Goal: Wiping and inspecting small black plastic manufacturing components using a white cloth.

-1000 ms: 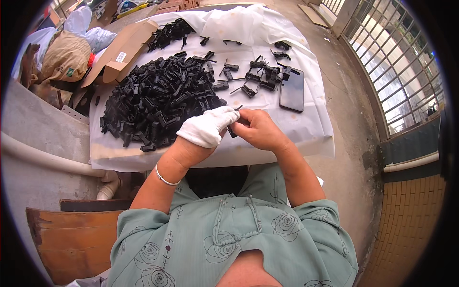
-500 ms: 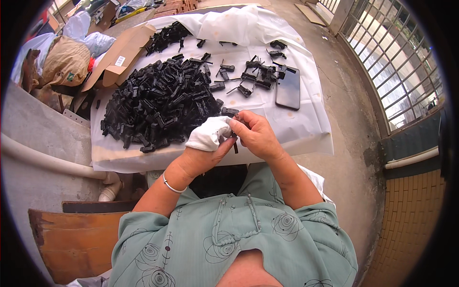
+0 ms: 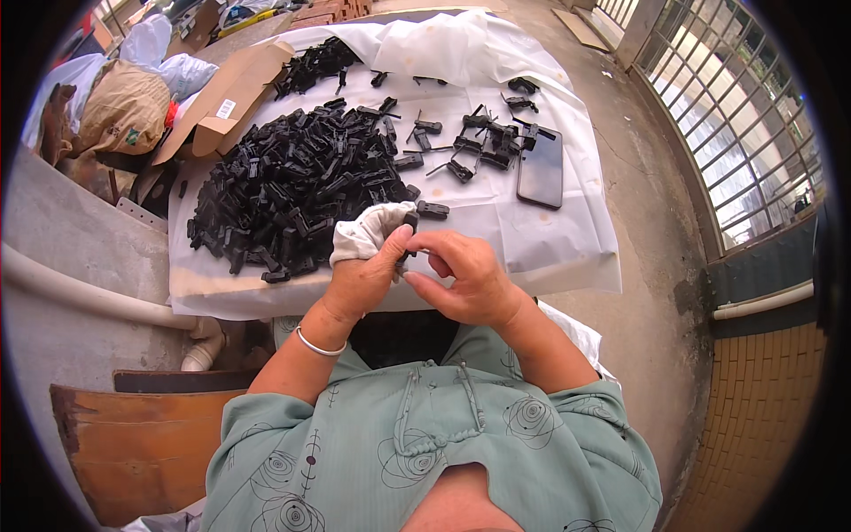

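In my left hand [image 3: 359, 279] a small black plastic part [image 3: 410, 219] is held upright, its top showing above my thumb. A whitish cloth or glove [image 3: 368, 232] covers the fingers of that hand, while the thumb is bare. My right hand [image 3: 470, 277] meets it from the right, index finger and thumb bent around the lower portion of the part, which is mostly hidden between the hands. Just beyond them another black plastic part [image 3: 433, 209] lies on the white sheet [image 3: 523, 253]. To the left spreads a large heap of similar black parts [image 3: 301, 182].
A dark phone [image 3: 541, 173] rests at the table's right side, with a black part over its top edge. Several black parts with thin strips [image 3: 483, 142] lie beside it. An opened cardboard box [image 3: 222, 106] and a smaller pile [image 3: 319, 66] are at the far left.
Both hands have shifted left, and the black part now stands upright above my left thumb. My right thumb has dropped lower, and the thin strip that hung below the hands no longer shows.
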Demonstrator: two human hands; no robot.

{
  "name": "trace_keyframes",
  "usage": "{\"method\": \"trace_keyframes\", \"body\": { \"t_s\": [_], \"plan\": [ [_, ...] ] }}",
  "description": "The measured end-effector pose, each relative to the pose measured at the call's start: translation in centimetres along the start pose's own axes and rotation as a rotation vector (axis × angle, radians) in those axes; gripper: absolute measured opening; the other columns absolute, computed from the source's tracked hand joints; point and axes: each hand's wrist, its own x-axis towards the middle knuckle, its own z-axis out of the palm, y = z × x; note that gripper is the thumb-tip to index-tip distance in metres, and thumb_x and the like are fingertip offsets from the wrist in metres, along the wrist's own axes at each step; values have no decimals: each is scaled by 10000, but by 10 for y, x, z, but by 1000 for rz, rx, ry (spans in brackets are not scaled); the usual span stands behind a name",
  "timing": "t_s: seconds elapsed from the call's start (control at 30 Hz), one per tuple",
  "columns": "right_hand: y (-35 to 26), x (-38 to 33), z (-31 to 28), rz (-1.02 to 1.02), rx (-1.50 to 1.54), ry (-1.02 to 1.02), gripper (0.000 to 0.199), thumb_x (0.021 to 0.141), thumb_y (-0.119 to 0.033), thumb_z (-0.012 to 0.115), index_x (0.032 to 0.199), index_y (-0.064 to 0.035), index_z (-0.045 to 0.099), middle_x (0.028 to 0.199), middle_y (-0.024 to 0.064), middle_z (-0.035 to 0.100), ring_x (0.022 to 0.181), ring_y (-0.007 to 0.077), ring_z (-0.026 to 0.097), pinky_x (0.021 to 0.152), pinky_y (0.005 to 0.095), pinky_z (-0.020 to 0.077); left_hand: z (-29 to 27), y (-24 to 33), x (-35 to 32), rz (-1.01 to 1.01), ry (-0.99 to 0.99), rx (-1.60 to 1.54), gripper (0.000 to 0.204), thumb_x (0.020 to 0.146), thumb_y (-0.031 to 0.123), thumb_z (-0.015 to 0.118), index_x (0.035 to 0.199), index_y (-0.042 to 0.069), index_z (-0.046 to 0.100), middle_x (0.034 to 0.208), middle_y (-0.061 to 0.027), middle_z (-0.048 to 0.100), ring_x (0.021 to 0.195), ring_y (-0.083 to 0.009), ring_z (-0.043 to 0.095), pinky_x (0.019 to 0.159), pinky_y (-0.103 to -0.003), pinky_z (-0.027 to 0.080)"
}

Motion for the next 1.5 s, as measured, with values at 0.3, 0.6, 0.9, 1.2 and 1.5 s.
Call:
{"method": "trace_keyframes", "body": {
  "t_s": [0.3,0.6,0.9,1.2,1.5],
  "plan": [
    [3,4,14,-44,-84,232,153,766,-29,663,886,-24,567,612,22,501,476,94,417,440,241,351,0,6,-5,-19,-105,-18,182,923,90,493,1075,-12,496,785,-29,560,571,-42,483,484,-177,414],
    [9,5,4,325,142,176,118,829,-81,625,806,-22,525,600,-44,435,536,27,338,474,195,307,3,12,-10,0,-160,134,275,835,-10,562,1105,-26,514,868,-48,576,641,-36,515,540,-186,445],
    [4,0,2,134,-105,-7,155,884,-102,522,777,8,505,626,145,480,555,306,464,523,354,387,2,-5,-6,202,17,307,266,769,8,600,1026,-53,562,882,-64,608,750,-91,543,701,-227,470],
    [7,1,4,176,-64,7,195,892,-106,512,732,4,493,602,136,459,521,264,425,501,336,363,4,0,-6,273,1,375,268,762,12,588,1022,-50,575,875,-105,618,762,-148,586,718,-259,477],
    [10,-1,9,306,39,43,241,923,-126,483,720,2,502,598,67,481,535,144,414,506,290,371,10,13,-7,427,-40,625,276,751,-14,574,1024,-50,564,935,-158,612,834,-238,618,760,-287,486]
  ]
}}
